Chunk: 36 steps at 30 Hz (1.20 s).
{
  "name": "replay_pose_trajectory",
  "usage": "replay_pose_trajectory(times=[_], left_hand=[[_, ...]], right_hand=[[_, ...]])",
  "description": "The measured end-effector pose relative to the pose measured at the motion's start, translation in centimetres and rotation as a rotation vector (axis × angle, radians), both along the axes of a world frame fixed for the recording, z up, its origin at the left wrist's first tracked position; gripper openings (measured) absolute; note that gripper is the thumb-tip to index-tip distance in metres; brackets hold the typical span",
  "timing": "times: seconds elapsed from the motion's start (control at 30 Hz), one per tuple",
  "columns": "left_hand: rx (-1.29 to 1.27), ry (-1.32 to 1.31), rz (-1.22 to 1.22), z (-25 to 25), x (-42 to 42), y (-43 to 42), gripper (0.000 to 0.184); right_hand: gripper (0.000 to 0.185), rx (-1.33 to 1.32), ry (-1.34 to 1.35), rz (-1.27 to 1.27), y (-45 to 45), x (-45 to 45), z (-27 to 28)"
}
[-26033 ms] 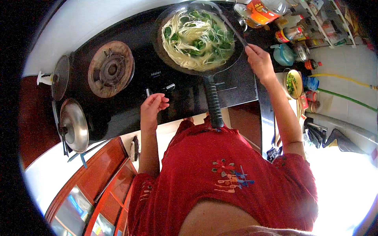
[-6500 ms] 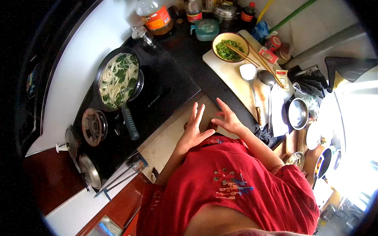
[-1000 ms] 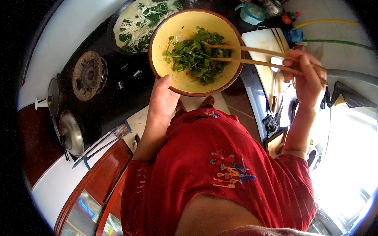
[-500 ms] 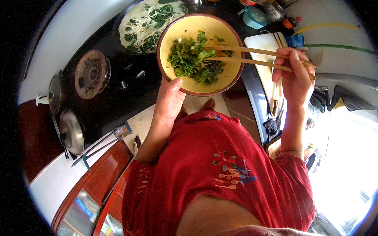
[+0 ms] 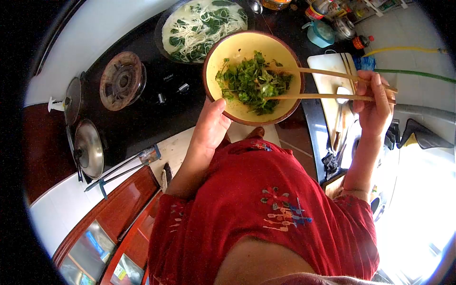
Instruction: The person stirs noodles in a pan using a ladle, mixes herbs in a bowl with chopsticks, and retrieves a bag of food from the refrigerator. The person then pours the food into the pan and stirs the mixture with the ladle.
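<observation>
Well, left hand [image 5: 211,126] (thumb uppermost) holds bowl [image 5: 230,50], right hand [image 5: 374,110] chopsticks [image 5: 316,96]

Black counter [image 5: 280,21] carries white cutting board [image 5: 320,62], teal container [image 5: 321,35], steel pot [image 5: 344,28], red-capped bottle [image 5: 360,42]. Black hob [image 5: 130,126] carries wok [image 5: 159,37], round burner [image 5: 122,81].

The brand name "Haier" [image 5: 168,77] stands in small pale letters on the glossy black stovetop [image 5: 153,59], near its two silver knobs [image 5: 183,88]. The red label on the dark red-capped bottle [image 5: 362,42] is too small to read.
</observation>
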<state>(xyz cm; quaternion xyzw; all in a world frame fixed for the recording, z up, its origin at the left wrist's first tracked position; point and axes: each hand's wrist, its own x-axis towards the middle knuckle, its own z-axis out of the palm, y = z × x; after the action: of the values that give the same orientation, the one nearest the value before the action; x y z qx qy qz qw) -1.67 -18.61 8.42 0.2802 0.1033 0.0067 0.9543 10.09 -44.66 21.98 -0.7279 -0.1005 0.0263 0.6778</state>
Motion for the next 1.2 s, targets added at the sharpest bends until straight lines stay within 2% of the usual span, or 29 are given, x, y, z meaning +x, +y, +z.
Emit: replay_pose_trajectory(times=[0.07,0.13,0.2,0.27,0.37,0.47,0.5,0.63,0.73,0.9,1.0,1.03,1.07,1.2], left_hand=[[0.042,0.01,-0.002,-0.1,-0.3,0.3,0.057],[-0.029,-0.004,-0.036,0.0,-0.8,0.5,0.061],[-0.064,-0.021,-0.071,0.1,-1.1,0.8,0.065],[-0.063,-0.043,-0.106,0.2,-1.3,1.1,0.066],[-0.016,-0.027,-0.08,0.7,-1.2,1.4,0.072],[0.08,-0.058,-0.031,1.2,-1.1,1.7,0.076],[0.107,-0.07,-0.019,1.5,-0.9,1.8,0.078],[0.123,-0.061,-0.001,0.7,-1.1,2.5,0.073],[0.08,-0.083,-0.004,0.6,-1.4,3.4,0.063],[0.068,-0.109,0.021,0.4,-1.4,3.8,0.063],[0.092,-0.056,0.016,1.1,-1.4,3.9,0.071],[0.107,-0.03,0.012,1.3,-1.4,3.9,0.075],[0.091,-0.039,0.005,1.3,-1.4,3.9,0.076],[0.072,-0.066,-0.002,1.0,-1.8,3.9,0.076]], right_hand=[[0.035,-0.101,0.05,0.006,0.3,0.0,0.0],[0.036,-0.208,0.073,0.022,1.7,-0.8,-0.6],[0.038,-0.125,0.038,0.063,2.0,-0.8,-1.7],[0.04,-0.081,0.035,-0.004,2.2,-0.4,-2.0],[0.036,-0.011,0.008,-0.101,2.8,-0.5,-2.0],[0.037,0.045,-0.059,-0.075,3.2,-0.7,-2.3],[0.04,0.005,-0.035,-0.147,4.0,-0.9,-2.2],[0.04,0.042,0.112,-0.041,6.3,-2.4,-3.5],[0.04,-0.138,0.105,-0.021,5.6,-3.0,-1.6],[0.034,-0.011,-0.101,-0.142,3.9,-2.8,0.4],[0.034,-0.216,-0.117,-0.116,5.7,-3.6,0.0],[0.035,-0.242,-0.094,-0.037,6.1,-3.7,-0.7],[0.035,-0.182,-0.023,0.042,6.6,-3.9,-1.1],[0.033,-0.042,-0.152,0.139,7.4,-3.9,-0.6]])
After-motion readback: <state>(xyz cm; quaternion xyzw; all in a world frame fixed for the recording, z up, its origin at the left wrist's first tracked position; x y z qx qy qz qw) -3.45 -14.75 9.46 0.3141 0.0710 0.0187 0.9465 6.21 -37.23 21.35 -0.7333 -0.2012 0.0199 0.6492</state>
